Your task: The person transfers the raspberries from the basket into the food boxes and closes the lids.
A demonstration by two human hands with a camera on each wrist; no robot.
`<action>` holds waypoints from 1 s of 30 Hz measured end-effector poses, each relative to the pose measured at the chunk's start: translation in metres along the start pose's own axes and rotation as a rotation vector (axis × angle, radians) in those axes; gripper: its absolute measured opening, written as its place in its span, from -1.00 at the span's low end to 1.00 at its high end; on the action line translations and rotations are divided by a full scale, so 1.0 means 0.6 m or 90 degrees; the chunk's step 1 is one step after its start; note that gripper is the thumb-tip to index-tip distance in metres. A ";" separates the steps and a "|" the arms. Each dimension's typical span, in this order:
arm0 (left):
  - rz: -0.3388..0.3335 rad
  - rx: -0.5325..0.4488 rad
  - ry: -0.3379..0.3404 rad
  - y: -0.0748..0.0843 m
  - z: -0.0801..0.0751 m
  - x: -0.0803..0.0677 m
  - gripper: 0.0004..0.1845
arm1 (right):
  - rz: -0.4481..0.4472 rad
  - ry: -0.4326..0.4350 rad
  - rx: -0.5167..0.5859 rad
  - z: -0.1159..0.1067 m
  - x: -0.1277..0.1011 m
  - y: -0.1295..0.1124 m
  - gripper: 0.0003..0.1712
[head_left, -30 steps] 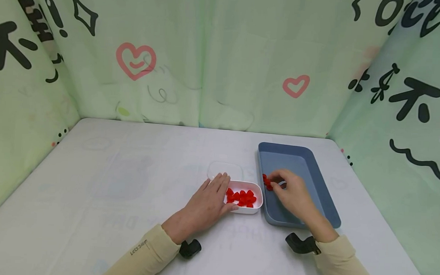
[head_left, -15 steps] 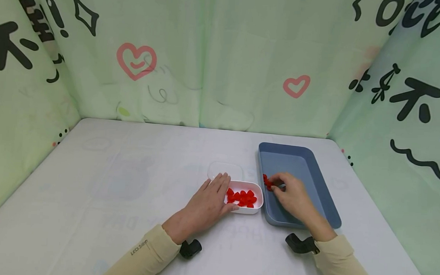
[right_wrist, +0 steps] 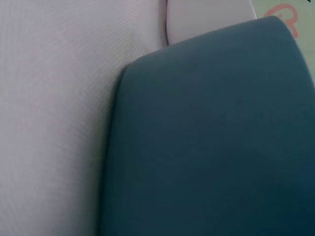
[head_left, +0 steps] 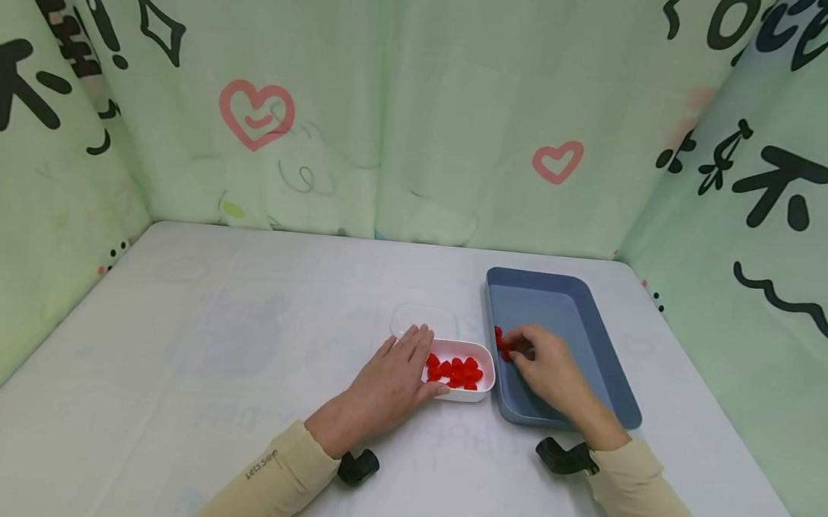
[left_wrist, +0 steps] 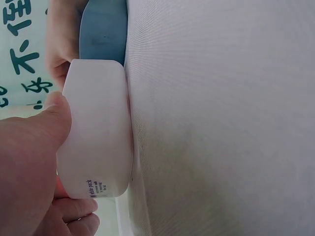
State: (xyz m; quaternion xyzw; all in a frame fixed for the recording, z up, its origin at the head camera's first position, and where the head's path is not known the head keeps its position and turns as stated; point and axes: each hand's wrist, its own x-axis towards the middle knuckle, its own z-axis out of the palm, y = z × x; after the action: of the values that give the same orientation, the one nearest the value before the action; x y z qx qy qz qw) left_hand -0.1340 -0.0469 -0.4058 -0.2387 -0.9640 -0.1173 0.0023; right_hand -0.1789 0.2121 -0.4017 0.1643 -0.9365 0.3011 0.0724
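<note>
Right hand (head_left: 546,363) down inside the slate-blue rectangular plastic tray (head_left: 609,364), fingers curled and pinching at the small red sweets (head_left: 499,342) bunched against the tray's left wall; whether a piece is actually held between the fingertips, too small to tell. Left hand (head_left: 392,379) laid with straight fingers on the left side of the white rounded-rectangle plastic tub (head_left: 476,392), thumb pressed to its near wall as the left wrist view shows (left_wrist: 47,130), steadying it rather than gripping. Inside the tub, a cluster of more red pieces (head_left: 455,372). Tub just beside the tray's left wall, nearly touching, long axis running left to right, while the tray's long axis runs away from the person. From the right hand, the tub lying a short way to the left, across the tray wall. A clear lid (head_left: 423,318) flat on the white table (head_left: 245,374) just behind the tub.
</note>
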 end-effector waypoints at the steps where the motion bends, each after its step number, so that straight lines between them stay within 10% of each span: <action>1: -0.001 -0.001 -0.001 0.000 0.000 0.000 -0.16 | 0.001 -0.002 0.002 0.000 0.000 0.000 -0.80; 30: -0.004 -0.007 -0.004 0.001 0.000 0.001 -0.16 | 0.009 -0.004 0.003 -0.002 -0.003 0.000 -0.83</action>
State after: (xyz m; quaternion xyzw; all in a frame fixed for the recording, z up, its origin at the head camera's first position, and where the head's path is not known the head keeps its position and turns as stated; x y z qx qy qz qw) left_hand -0.1342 -0.0462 -0.4055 -0.2362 -0.9640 -0.1217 -0.0026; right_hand -0.1775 0.2134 -0.4013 0.1590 -0.9372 0.3032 0.0668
